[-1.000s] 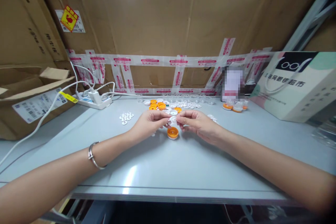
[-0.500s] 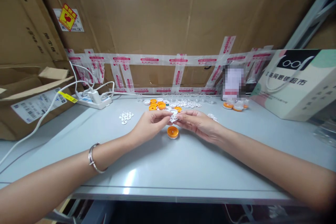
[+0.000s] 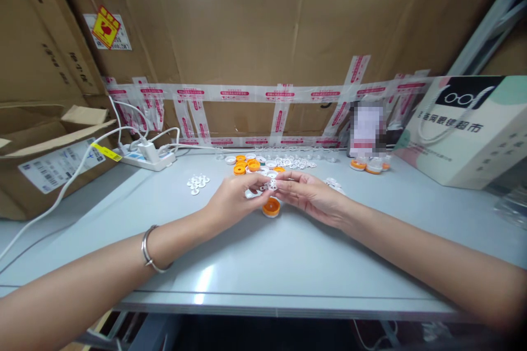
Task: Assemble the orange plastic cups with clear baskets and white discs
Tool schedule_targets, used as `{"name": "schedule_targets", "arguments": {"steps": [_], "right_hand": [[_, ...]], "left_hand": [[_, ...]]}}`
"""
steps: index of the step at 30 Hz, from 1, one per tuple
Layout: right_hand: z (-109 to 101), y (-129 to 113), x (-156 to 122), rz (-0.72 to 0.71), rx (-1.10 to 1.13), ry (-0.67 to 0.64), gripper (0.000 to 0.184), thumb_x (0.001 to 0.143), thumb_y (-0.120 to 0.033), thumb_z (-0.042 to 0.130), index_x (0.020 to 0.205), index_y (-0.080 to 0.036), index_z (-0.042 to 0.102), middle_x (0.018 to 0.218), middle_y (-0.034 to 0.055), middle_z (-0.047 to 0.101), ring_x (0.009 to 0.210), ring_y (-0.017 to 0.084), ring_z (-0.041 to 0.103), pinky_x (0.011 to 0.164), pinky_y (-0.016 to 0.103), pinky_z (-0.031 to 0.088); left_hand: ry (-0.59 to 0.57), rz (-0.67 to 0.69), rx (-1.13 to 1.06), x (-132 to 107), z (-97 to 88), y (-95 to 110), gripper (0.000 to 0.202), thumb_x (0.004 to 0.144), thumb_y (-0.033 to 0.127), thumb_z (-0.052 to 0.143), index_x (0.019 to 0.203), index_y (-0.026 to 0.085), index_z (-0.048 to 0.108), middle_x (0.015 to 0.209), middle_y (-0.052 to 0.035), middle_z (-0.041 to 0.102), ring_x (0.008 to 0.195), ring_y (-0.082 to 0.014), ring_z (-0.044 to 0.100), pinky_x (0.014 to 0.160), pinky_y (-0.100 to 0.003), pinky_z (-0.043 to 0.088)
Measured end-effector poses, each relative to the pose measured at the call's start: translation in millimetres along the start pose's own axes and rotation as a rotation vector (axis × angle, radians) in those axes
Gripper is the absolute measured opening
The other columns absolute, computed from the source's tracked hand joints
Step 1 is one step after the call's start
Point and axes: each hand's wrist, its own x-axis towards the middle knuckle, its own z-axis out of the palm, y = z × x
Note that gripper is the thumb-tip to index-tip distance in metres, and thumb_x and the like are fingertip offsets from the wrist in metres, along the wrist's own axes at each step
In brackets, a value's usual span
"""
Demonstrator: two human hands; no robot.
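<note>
Between the fingertips of both hands is a small white plastic piece [image 3: 272, 185] with openings in it. My left hand [image 3: 236, 197] pinches it from the left. My right hand [image 3: 310, 197] grips it from the right, and fingers hide part of its outline. Just below the hands, an orange and white round cap [image 3: 271, 207] stands on the table with its hollow orange side up. Behind the fingers lie several orange caps [image 3: 253, 165] and white rings. A cluster of small white stemmed pieces [image 3: 198, 182] rests left of my left hand.
Flat white parts [image 3: 300, 163] lie at the back of the grey table [image 3: 239, 269]. More white pieces [image 3: 334, 184] are beside my right wrist. A power strip [image 3: 152, 161] and open cardboard box [image 3: 49, 159] stand left; a phone [image 3: 366, 130] and paper bag [image 3: 465, 131] stand right.
The white piece has turned between my fingers and now shows its openings more plainly. My left hand has shifted its grip slightly, the thumb now further right. The cap below stays put.
</note>
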Motion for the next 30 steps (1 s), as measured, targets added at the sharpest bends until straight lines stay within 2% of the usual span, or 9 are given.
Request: {"name": "schedule_targets", "arguments": {"steps": [6,15,21,26,30], "right_hand": [[-3,0,1,0.011,-0.05,-0.085,0.028,0.068,-0.02,0.072,0.095,-0.017,0.065,0.09,0.0034,0.069,0.082,0.01,0.064,0.085,0.023,0.048],[2,-2,-3,-0.057,-0.152,-0.066,0.016,0.066,-0.027,0.072,0.078,-0.016,0.069,0.083,0.0022,0.069,0.078,0.011,0.063,0.086,0.028,0.048],[6,-1,-4,-0.094,-0.188,-0.034,0.019,0.063,-0.029,0.074,0.075,-0.015,0.068,0.082,0.0037,0.069,0.08,0.015,0.064,0.085,0.032,0.048],[7,4,-4,-0.149,-0.227,0.009,0.02,0.063,-0.028,0.074,0.074,-0.015,0.066,0.076,0.0023,0.068,0.073,0.014,0.063,0.08,0.032,0.049],[7,5,-5,-0.176,-0.251,-0.022,0.02,0.066,-0.03,0.072,0.079,-0.016,0.066,0.079,0.0025,0.068,0.078,0.013,0.063,0.08,0.03,0.048]], "left_hand": [[-0.026,0.094,0.131,0,-1.3,-1,0.017,0.079,0.02,0.057,0.094,0.017,0.062,0.086,-0.0014,0.07,0.071,-0.0104,0.063,0.063,-0.019,0.048],[-0.034,0.021,0.161,-1,-0.6,2,0.01,0.08,0.024,0.055,0.085,0.017,0.06,0.082,-0.0013,0.069,0.071,-0.0118,0.063,0.065,-0.022,0.047],[-0.044,0.018,0.168,-2,-0.3,5,0.008,0.081,0.025,0.054,0.08,0.017,0.058,0.078,-0.0001,0.068,0.069,-0.0114,0.061,0.062,-0.021,0.045],[-0.077,0.004,0.173,-3,1.2,8,0.007,0.08,0.024,0.055,0.078,0.017,0.057,0.076,0.0014,0.067,0.066,-0.0099,0.06,0.06,-0.02,0.043],[-0.035,0.019,0.192,-4,1.7,6,0.008,0.08,0.023,0.054,0.075,0.017,0.056,0.074,0.0008,0.067,0.064,-0.0101,0.06,0.059,-0.02,0.043]]}}
